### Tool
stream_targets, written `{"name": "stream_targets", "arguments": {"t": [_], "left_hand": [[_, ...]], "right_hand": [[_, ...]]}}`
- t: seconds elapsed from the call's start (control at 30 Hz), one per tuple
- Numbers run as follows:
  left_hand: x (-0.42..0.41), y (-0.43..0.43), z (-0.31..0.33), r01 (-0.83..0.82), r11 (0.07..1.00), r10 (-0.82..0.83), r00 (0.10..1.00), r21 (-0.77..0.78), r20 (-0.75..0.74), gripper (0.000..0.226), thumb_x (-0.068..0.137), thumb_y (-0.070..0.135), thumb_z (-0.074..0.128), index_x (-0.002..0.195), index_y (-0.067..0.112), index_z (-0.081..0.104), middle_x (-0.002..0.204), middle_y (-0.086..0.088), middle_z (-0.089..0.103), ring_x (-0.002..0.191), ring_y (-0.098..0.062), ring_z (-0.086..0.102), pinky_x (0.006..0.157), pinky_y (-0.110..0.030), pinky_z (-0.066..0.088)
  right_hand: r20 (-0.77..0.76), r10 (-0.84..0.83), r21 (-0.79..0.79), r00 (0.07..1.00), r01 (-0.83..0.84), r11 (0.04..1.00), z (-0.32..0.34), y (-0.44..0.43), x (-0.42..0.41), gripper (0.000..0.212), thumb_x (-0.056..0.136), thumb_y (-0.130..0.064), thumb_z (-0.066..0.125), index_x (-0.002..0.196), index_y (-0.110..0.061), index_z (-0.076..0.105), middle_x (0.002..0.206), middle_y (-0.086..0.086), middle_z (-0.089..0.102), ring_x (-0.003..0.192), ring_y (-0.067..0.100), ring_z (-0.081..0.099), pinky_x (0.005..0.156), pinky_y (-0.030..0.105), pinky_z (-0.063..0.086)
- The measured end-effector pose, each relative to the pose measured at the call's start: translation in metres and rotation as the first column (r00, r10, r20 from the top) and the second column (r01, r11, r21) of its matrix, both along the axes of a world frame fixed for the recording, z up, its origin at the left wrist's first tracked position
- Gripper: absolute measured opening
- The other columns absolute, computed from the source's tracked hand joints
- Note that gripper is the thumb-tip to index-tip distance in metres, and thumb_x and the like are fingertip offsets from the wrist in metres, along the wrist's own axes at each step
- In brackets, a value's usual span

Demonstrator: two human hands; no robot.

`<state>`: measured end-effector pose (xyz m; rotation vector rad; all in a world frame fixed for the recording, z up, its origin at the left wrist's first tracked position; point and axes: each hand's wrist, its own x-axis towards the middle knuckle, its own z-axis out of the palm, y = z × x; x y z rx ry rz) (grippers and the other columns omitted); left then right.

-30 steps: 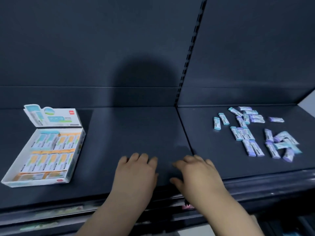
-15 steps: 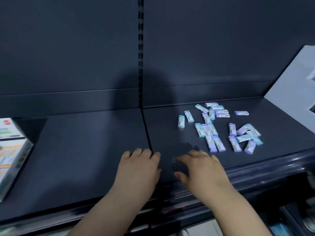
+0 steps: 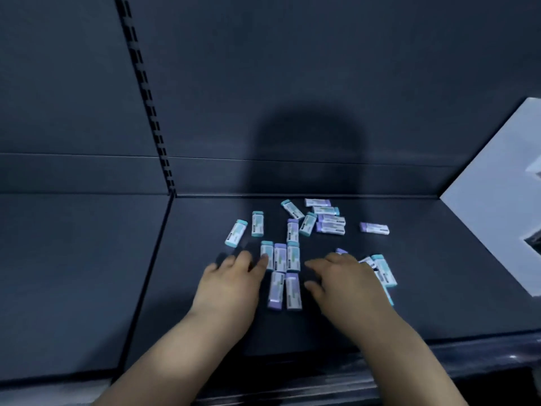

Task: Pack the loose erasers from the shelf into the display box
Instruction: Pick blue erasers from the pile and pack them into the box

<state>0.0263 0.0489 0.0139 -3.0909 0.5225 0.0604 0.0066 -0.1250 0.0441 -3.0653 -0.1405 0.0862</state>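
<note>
Left hand [image 3: 231, 284] flat, fingers spread, holding nothing, beside loose erasers [image 3: 280, 257] on shelf [image 3: 445, 291]; right hand [image 3: 345, 284] relaxed, uncurled, hiding several; labels blurred.

Dim bluish light from behind, large shadow [image 3: 307, 153] on the back panel [image 3: 409, 83], soft blur, edges bowed

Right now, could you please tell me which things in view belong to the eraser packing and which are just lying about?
For the job: loose erasers scattered on the shelf; left hand and right hand, both open and flat among them. The display box is out of view.
Just there: white panel at the right edge; slotted upright in the back wall.
</note>
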Motion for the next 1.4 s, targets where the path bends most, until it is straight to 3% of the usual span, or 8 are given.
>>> {"name": "stream_targets", "arguments": {"t": [0.17, 0.4, 0.7, 0.93, 1.07, 1.17, 1.3, 1.4], "left_hand": [[0.005, -0.017, -0.004, -0.1, 0.995, 0.1, 0.995, 0.017, -0.018, 0.063, 0.093, 0.024, 0.037, 0.149, 0.032, 0.008, 0.137, 0.003, 0.03, 0.126, -0.021, 0.033, 0.098, -0.032, 0.031], [0.009, -0.009, 0.002, -0.186, 0.981, 0.184, 0.982, -0.05, -0.043, 0.057, 0.096, 0.028, 0.034, 0.147, 0.04, 0.013, 0.138, 0.01, 0.032, 0.126, -0.016, 0.034, 0.1, -0.03, 0.031], [0.025, -0.001, 0.009, -0.124, 0.978, 0.113, 0.991, -0.168, -0.077, 0.044, 0.095, 0.038, 0.039, 0.138, 0.04, 0.031, 0.135, 0.012, 0.038, 0.127, -0.014, 0.036, 0.101, -0.029, 0.033], [0.042, -0.002, 0.01, -0.057, 0.989, 0.045, 0.995, -0.135, -0.09, 0.067, 0.091, 0.051, 0.047, 0.147, 0.037, 0.014, 0.142, 0.011, 0.032, 0.132, -0.014, 0.032, 0.103, -0.029, 0.03], [0.048, 0.001, 0.006, -0.026, 0.993, 0.013, 0.994, -0.117, -0.107, 0.07, 0.09, 0.051, 0.049, 0.148, 0.033, 0.015, 0.143, 0.01, 0.031, 0.134, -0.015, 0.029, 0.104, -0.03, 0.03], [0.052, 0.003, 0.005, -0.004, 0.991, -0.01, 0.995, -0.13, -0.103, 0.069, 0.09, 0.051, 0.049, 0.148, 0.033, 0.016, 0.142, 0.01, 0.032, 0.133, -0.015, 0.03, 0.103, -0.03, 0.03], [0.055, 0.004, 0.005, 0.017, 0.99, -0.032, 0.994, -0.138, -0.108, 0.07, 0.089, 0.052, 0.05, 0.147, 0.033, 0.017, 0.144, 0.01, 0.032, 0.133, -0.015, 0.031, 0.104, -0.031, 0.031], [0.057, 0.006, 0.004, 0.034, 0.991, -0.049, 0.992, -0.13, -0.119, 0.072, 0.088, 0.054, 0.051, 0.147, 0.032, 0.017, 0.144, 0.009, 0.031, 0.133, -0.015, 0.031, 0.103, -0.03, 0.031]], "right_hand": [[-0.062, 0.166, 0.03, 0.984, -0.165, 0.986, -0.014, -0.014, 0.023, 0.043, 0.096, -0.037, 0.041, 0.139, -0.028, 0.038, 0.129, 0.001, 0.049, 0.122, 0.024, 0.041, 0.097, 0.034, 0.033], [-0.035, 0.234, 0.136, 0.972, -0.228, 0.964, -0.016, -0.024, 0.048, 0.034, 0.097, -0.037, 0.038, 0.125, -0.025, 0.053, 0.119, -0.004, 0.052, 0.115, 0.019, 0.043, 0.095, 0.035, 0.032], [-0.028, 0.187, 0.156, 0.982, -0.18, 0.971, -0.024, -0.026, 0.056, 0.046, 0.096, -0.046, 0.039, 0.14, -0.034, 0.036, 0.124, -0.006, 0.05, 0.122, 0.017, 0.04, 0.099, 0.034, 0.03], [-0.031, 0.193, 0.122, 0.981, -0.188, 0.975, -0.02, -0.024, 0.055, 0.06, 0.086, -0.063, 0.045, 0.139, -0.036, 0.037, 0.128, -0.009, 0.048, 0.125, 0.014, 0.036, 0.099, 0.033, 0.027], [-0.012, 0.167, 0.111, 0.986, -0.165, 0.98, -0.02, -0.024, 0.052, 0.061, 0.085, -0.064, 0.044, 0.14, -0.037, 0.035, 0.129, -0.011, 0.048, 0.124, 0.013, 0.036, 0.098, 0.031, 0.026], [0.03, 0.145, 0.119, 0.989, -0.148, 0.982, -0.026, -0.024, 0.049, 0.057, 0.087, -0.06, 0.047, 0.137, -0.033, 0.043, 0.12, -0.008, 0.056, 0.116, 0.016, 0.046, 0.09, 0.032, 0.03], [0.064, 0.117, 0.05, 0.991, -0.12, 0.992, -0.037, -0.024, 0.046, 0.052, 0.078, -0.06, 0.038, 0.106, -0.029, 0.07, 0.078, -0.014, 0.062, 0.073, 0.012, 0.06, 0.063, 0.025, 0.034], [0.096, 0.089, 0.044, 0.991, -0.093, 0.995, -0.038, -0.022, 0.042, 0.053, 0.076, -0.058, 0.035, 0.102, -0.029, 0.071, 0.074, -0.015, 0.059, 0.068, 0.01, 0.059, 0.062, 0.022, 0.034]]}}
